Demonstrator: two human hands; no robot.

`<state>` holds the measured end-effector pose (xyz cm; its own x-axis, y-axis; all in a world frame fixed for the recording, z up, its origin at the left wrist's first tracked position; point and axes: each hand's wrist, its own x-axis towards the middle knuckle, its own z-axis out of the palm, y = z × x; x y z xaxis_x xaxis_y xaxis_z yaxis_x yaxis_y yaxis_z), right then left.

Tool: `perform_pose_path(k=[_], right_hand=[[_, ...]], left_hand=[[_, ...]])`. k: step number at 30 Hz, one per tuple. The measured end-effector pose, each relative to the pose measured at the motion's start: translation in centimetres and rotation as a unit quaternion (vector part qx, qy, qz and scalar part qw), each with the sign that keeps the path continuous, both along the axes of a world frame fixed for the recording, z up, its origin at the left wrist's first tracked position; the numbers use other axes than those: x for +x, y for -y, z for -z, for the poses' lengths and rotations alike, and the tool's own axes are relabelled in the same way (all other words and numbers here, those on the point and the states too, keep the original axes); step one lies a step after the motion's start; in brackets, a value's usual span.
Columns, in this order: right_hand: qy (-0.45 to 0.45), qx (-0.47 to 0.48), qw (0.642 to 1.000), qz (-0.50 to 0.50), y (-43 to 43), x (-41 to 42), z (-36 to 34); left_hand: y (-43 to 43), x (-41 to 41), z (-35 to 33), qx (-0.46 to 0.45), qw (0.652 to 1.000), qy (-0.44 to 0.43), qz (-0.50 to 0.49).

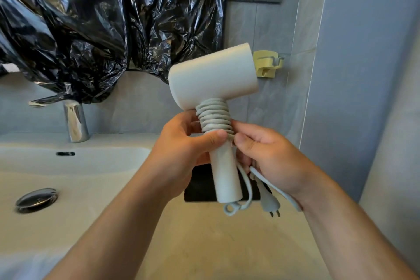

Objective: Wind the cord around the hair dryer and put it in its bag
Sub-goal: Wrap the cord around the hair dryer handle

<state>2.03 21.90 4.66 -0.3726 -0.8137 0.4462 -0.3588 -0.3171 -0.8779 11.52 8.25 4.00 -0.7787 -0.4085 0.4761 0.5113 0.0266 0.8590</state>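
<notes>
Bathroom setting: a pale counter (204, 245) beside a sink (79, 166), with a grey tiled wall behind.

Above the counter, the left hand (181, 150) grips the dryer (213, 75) by its handle. The thumb lies across the front just under the coils and the fingers curl behind, likely to keep the handle steady and stop the last turn sliding down. The right hand (268, 157) pinches the cord (214, 118) between thumb and fingers at the lowest coil, apparently holding tension so the winding stays tight.

Neat turns cover the upper half of the handle, up to the barrel, which points up and to the right. The lower handle is unwrapped. From the right palm a slack length hangs, loops under the handle's end, and ends in the plug (271, 202), dangling just beside the wrist. A few more turns look needed.

Behind the handle, on the counter, lies a dark flat thing, probably the bag (200, 186), close by for the next step.

Farther out stand a chrome tap (75, 118), a yellow wall holder (268, 65), and crumpled black plastic (91, 18) hung over the wall.
</notes>
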Motion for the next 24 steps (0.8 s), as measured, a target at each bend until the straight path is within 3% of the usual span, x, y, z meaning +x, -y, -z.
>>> perform_pose_path(k=[6,9,13,16,20,24], right_hand=[[0.000,0.046,0.997,-0.059,-0.3,-0.8,0.1],[-0.091,0.119,0.987,-0.063,-1.4,-1.0,-0.3],[-0.254,0.238,0.932,0.099,-2.0,-0.5,-0.8],[-0.318,0.247,0.892,0.204,-2.0,-0.3,-0.9],[-0.289,0.175,0.918,0.207,-1.6,-0.3,-0.7],[-0.189,0.131,0.963,0.143,-1.6,-1.3,-0.6]], left_hand=[[0.4,0.1,-0.3,0.072,0.997,0.007,0.009],[0.9,0.2,-0.5,0.079,0.996,-0.006,-0.039],[1.1,0.4,-0.8,0.083,0.994,-0.029,-0.065],[1.2,0.5,-1.0,0.086,0.992,-0.042,-0.078],[1.8,0.5,-1.1,0.125,0.986,-0.049,-0.103],[2.4,0.4,-1.3,0.206,0.969,-0.051,-0.125]])
